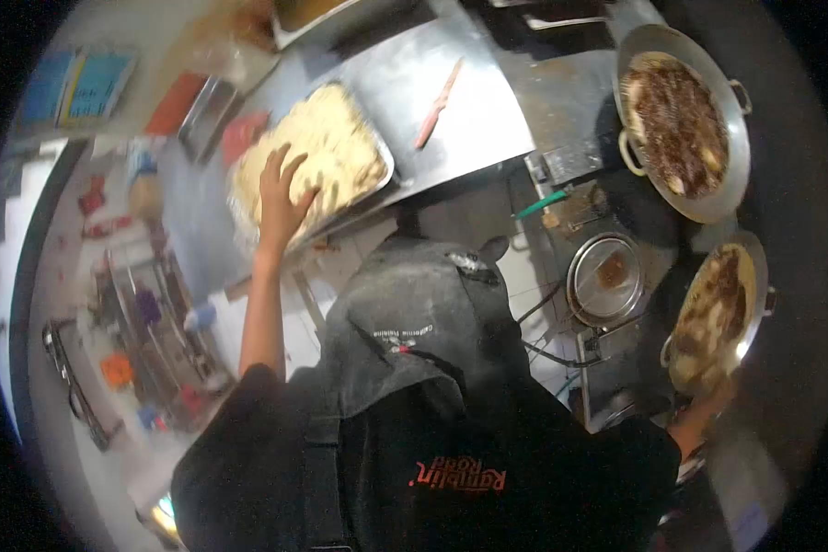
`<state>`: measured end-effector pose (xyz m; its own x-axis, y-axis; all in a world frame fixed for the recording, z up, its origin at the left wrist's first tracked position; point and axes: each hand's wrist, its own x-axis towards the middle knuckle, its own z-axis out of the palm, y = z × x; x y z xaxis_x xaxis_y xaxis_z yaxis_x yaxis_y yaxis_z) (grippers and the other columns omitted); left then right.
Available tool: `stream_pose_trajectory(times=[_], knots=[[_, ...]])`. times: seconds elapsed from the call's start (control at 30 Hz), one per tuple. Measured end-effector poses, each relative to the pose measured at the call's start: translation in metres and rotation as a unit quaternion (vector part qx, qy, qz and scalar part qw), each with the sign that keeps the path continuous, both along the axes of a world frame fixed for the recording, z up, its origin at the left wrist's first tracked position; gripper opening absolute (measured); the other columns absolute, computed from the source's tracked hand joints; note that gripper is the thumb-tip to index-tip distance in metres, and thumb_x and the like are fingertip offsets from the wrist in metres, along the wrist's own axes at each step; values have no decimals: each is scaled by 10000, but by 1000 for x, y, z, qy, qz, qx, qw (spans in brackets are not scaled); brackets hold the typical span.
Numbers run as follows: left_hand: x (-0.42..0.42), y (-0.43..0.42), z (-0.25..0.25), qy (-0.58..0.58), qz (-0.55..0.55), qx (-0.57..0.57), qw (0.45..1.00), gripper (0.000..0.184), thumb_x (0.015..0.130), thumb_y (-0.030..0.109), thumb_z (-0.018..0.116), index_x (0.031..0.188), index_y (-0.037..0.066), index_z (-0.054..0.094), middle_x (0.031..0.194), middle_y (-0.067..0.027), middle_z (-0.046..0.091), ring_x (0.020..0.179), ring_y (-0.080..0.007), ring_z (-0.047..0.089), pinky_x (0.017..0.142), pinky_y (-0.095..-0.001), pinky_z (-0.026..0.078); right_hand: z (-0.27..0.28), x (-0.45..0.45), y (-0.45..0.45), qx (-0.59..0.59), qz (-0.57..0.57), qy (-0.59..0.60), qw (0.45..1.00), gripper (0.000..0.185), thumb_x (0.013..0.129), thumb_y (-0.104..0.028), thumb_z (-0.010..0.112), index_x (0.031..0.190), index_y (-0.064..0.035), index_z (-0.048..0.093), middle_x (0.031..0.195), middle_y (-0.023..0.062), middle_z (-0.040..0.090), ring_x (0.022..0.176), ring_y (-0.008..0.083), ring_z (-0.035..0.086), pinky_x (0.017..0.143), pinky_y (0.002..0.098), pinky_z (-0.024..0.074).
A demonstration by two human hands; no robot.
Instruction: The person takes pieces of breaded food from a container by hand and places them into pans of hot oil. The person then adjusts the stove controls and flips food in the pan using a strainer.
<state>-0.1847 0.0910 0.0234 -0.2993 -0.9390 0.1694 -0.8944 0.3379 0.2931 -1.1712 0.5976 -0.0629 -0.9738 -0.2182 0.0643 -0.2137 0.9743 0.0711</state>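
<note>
My left hand (283, 195) is over the near left part of a tray (384, 158) heaped with pale, lumpy food (320, 138) that looks coated in flour or batter. Its fingers are spread, and nothing shows in them; whether the fingertips touch the food is unclear. At the far right, my right hand (711, 402) is smeared by motion beside the near edge of a smaller wok (756, 267), where brown and pale food lies in liquid. Its fingers cannot be made out. On the metal table (474, 115), right of the tray, lies a pink knife (439, 103).
A larger wok (633, 46) with dark brown bubbling contents stands at the upper right. Nearer me is a round, shallow metal vessel (605, 279) by the burners. A green-handled utensil (541, 204) lies near the stove edge. Left of the tray is a metal container (208, 115).
</note>
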Motion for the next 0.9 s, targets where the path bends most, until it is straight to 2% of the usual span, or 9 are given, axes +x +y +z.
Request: stream_pose_trajectory(times=[0.17,0.3,0.4,0.47,0.53,0.67,0.7,0.77,0.9], knots=[[35,31,5,-7,47,1,999,575,730,76,783,1265,109,576,1463,-148,412,1363,-401,347,1117,-486,314,14,-42,-27,-137,58,95,984,416,832,-408,696,1141,-131,717,1126,92,707,1000,300,665,878,408,500],[54,43,-14,-1,70,9,998,527,721,61,784,1214,91,600,1444,-155,430,1339,-394,386,1103,-489,331,52,10,-188,-267,218,111,932,342,908,-350,634,1150,-123,714,1182,88,692,1025,281,667,892,372,493],[61,16,-31,30,44,12,999,474,741,107,780,1187,100,617,1375,-117,499,1309,-360,425,1076,-479,346,103,150,-340,-310,314,-72,894,284,950,-216,599,1163,-52,691,1168,92,698,1052,194,652,942,308,473],[56,-4,-39,53,21,33,998,438,766,154,770,1178,114,627,1322,-76,543,1282,-318,457,1053,-459,353,101,260,-429,-284,373,-84,880,292,928,-239,639,1117,-25,705,1124,115,706,1029,185,649,939,316,474],[54,-16,-43,76,12,31,997,437,765,152,770,1176,115,628,1320,-75,545,1275,-313,463,1049,-455,353,121,442,-498,-342,383,-275,813,304,908,-245,662,1115,-26,705,1069,117,717,977,179,652,915,304,475],[71,-28,-42,118,-7,28,993,409,766,153,768,1153,108,643,1315,-68,546,1255,-299,479,1036,-446,353,78,667,-568,-235,425,-398,778,305,868,-226,700,1108,-37,704,1055,117,725,960,192,682,843,304,515],[77,-30,-40,129,-2,33,991,398,767,153,767,1144,104,647,1319,-71,543,1253,-301,480,1037,-447,353,43,704,-576,-246,484,-435,719,298,852,-208,705,1090,-29,704,1056,130,721,973,241,688,858,322,521],[92,-25,-34,151,-3,48,987,373,776,145,760,1130,92,653,1328,-98,535,1257,-309,476,1036,-452,359,12,778,-583,-241,594,-357,679,374,797,-217,743,1106,-19,671,1063,179,686,1010,337,653,876,419,515],[140,-3,-25,195,68,56,977,337,812,137,739,1128,68,648,1323,-128,536,1257,-315,477,1029,-443,383,21,839,-591,-104,581,-328,738,492,783,-291,770,1171,-12,649,1043,224,686,988,376,657,857,429,518]])
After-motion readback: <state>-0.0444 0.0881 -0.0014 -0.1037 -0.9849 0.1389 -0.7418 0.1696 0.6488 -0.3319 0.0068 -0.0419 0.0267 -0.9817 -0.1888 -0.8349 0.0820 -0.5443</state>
